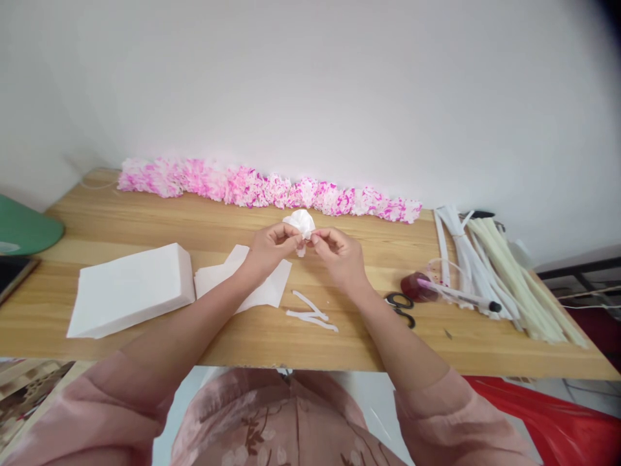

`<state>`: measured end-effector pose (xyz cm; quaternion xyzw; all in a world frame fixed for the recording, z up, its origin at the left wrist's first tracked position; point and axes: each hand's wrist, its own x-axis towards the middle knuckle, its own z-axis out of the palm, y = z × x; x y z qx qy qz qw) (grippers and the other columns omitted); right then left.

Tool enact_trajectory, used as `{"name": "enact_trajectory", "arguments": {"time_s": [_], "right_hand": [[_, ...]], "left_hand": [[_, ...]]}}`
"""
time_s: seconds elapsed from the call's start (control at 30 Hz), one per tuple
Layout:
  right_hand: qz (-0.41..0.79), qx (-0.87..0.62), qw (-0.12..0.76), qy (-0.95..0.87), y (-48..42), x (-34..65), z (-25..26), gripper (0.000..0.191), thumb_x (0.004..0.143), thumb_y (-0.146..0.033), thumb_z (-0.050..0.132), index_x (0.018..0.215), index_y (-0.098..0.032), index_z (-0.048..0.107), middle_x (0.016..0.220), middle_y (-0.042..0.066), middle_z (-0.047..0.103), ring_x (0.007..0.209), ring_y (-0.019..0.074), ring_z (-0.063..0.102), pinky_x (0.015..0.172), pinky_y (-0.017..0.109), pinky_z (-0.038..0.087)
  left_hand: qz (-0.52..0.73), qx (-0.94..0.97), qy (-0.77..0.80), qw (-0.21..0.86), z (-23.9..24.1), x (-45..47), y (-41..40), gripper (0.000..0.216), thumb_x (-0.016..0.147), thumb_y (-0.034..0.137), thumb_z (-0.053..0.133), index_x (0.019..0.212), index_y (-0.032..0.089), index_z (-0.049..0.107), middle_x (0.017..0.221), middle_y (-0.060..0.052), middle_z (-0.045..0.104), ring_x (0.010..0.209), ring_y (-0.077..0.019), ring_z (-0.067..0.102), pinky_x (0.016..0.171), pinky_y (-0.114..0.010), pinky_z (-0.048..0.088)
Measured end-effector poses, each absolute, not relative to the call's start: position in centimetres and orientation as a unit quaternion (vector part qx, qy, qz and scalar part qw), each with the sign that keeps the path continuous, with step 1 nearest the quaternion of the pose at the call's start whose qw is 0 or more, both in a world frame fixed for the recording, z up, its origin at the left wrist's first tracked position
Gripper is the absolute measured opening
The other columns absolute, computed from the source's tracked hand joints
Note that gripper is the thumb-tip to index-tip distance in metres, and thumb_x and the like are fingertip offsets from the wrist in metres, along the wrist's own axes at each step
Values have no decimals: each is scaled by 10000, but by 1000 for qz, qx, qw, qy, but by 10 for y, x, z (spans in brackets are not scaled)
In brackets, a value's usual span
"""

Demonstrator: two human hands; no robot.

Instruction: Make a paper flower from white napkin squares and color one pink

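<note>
A small gathered white tissue flower (301,222) is held up over the middle of the table, its puffed top above my fingers and a short tail below them. My left hand (272,251) pinches its base from the left. From the right, my right hand (341,256) pinches the same base, thumb against forefinger. Under my left forearm lie flat white paper sheets (269,288). Several thin white strips (313,317) rest on the wood between my forearms. Whether a strip is wound round the base is too small to tell.
Pink-and-white paper flowers (242,186) line the wall. A white paper stack (130,288) sits left, near a green container (26,226). On the right are scissors (400,309), a cup of dark red liquid (418,287), a marker (460,294), and white and cream strip bundles (524,278).
</note>
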<state>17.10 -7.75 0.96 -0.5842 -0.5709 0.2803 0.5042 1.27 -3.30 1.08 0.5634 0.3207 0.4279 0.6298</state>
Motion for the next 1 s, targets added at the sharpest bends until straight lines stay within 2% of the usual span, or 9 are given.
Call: {"name": "enact_trajectory", "arguments": {"time_s": [0.13,0.27,0.47,0.6,0.7,0.9,1.0], "right_hand": [[300,-586,507,-556,-76,172,9,218,828,-387,605,868,-192,694,824,33,754,722,161,686,683,282,539],[267,-586,502,-578,-78,171,12,211,833,-375,610,890,-193,699,843,34,748,703,151,678,651,266,536],[173,-573,497,-628,-80,168,14,196,823,-321,614,956,-209,705,990,48,745,754,155,679,645,264,550],[160,-572,498,-632,-79,168,13,148,824,-308,601,869,-216,708,936,41,750,757,158,675,672,275,557],[195,-579,509,-606,-78,170,12,160,824,-329,606,832,-210,712,891,37,752,732,155,671,672,272,548],[297,-589,537,-526,-73,175,7,223,788,-398,665,847,-194,730,804,19,748,669,148,653,650,270,524],[295,-586,534,-533,-73,174,8,216,787,-393,665,838,-195,733,810,22,751,688,154,661,668,275,527]], "left_hand": [[436,551,330,631,12,12,-32,149,760,285,694,703,160,640,682,2,664,699,-129,614,776,-272,486],[429,568,331,619,10,12,-32,169,770,309,695,710,165,631,688,2,662,699,-128,608,755,-265,479],[405,662,361,517,10,12,-36,156,812,300,653,715,179,636,743,-7,672,746,-141,614,750,-265,461],[399,694,363,476,13,13,-38,133,814,252,620,700,183,634,731,-4,668,741,-140,610,760,-267,461],[399,681,366,493,12,13,-37,145,805,279,641,700,180,631,727,-5,659,734,-137,604,739,-262,462],[412,581,347,610,7,13,-33,191,765,338,688,720,172,604,695,3,632,637,-114,573,657,-253,464],[421,587,349,597,8,13,-34,184,772,346,682,764,183,597,699,9,632,629,-118,577,648,-255,469]]}}
